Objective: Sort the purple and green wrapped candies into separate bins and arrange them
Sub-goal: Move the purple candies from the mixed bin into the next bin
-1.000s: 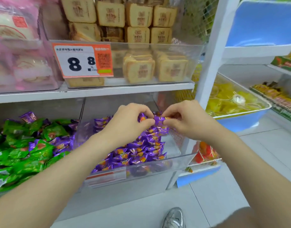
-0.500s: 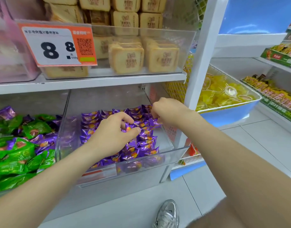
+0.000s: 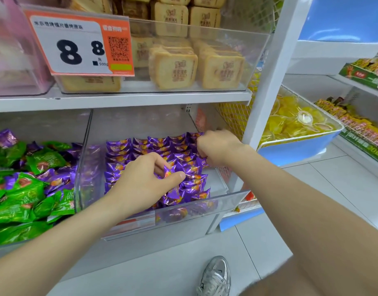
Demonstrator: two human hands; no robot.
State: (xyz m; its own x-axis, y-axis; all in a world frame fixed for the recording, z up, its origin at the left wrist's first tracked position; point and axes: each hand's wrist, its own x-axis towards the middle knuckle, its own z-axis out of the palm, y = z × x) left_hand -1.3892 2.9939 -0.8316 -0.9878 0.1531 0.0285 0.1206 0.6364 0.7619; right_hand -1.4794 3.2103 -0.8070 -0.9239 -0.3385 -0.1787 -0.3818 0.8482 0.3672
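Purple candies (image 3: 141, 146) lie in neat rows inside the clear bin (image 3: 226, 201). The left hand (image 3: 141, 184) pinches one purple candy (image 3: 170, 173) between thumb and forefinger near the middle of the rows. The right hand (image 3: 218, 146) sits at the back right corner of the rows, fingers curled down among the candies; whether it holds one I cannot tell. In the neighbouring bin (image 3: 45, 124) to the left, green candies (image 3: 45, 159) lie jumbled with stray purple ones.

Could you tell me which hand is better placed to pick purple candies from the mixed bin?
Probably the left hand, nearest that mixed bin; the right hand is at the far corner.
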